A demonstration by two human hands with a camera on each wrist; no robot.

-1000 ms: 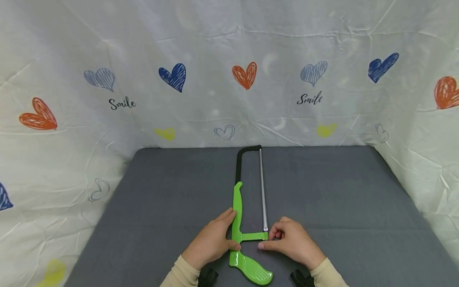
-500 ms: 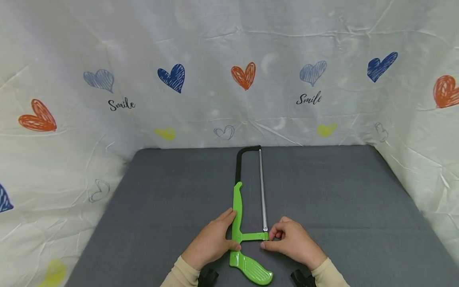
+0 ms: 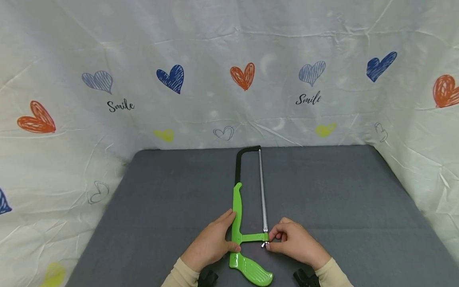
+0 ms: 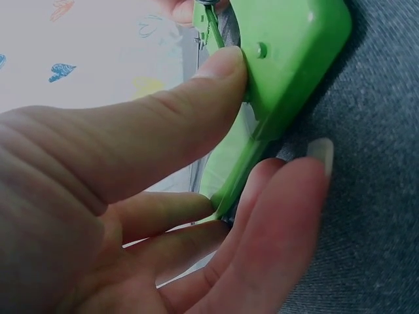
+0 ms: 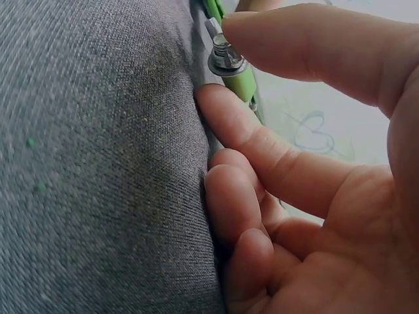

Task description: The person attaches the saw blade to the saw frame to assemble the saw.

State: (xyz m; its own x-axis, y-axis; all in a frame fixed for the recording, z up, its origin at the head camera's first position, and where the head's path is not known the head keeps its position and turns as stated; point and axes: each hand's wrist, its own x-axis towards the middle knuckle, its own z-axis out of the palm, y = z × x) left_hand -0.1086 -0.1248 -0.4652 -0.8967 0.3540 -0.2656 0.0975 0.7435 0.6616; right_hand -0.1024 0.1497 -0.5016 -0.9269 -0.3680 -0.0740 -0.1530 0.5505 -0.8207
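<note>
A hacksaw with a green frame [image 3: 236, 223], black front arm [image 3: 238, 167] and silver blade [image 3: 263, 191] lies on the grey cloth, its green handle [image 3: 254, 272] nearest. My left hand [image 3: 211, 242] grips the frame just above the handle, thumb on top and fingers along the outer side; the left wrist view shows the thumb on the green body [image 4: 288, 59]. At the near end of the blade, my right hand [image 3: 295, 243] has its thumb against a silver wing nut [image 5: 226, 51] and its bent index finger beside the green crossbar's end.
Grey cloth [image 3: 172, 191] covers the table around the saw. White fabric with printed hearts [image 3: 272, 107] stands behind and at both sides. Black devices are at both wrists.
My right thumb has shifted slightly to the right, and the silver wing nut now shows beside it. The left hand keeps its grip, and the saw stays in place.
</note>
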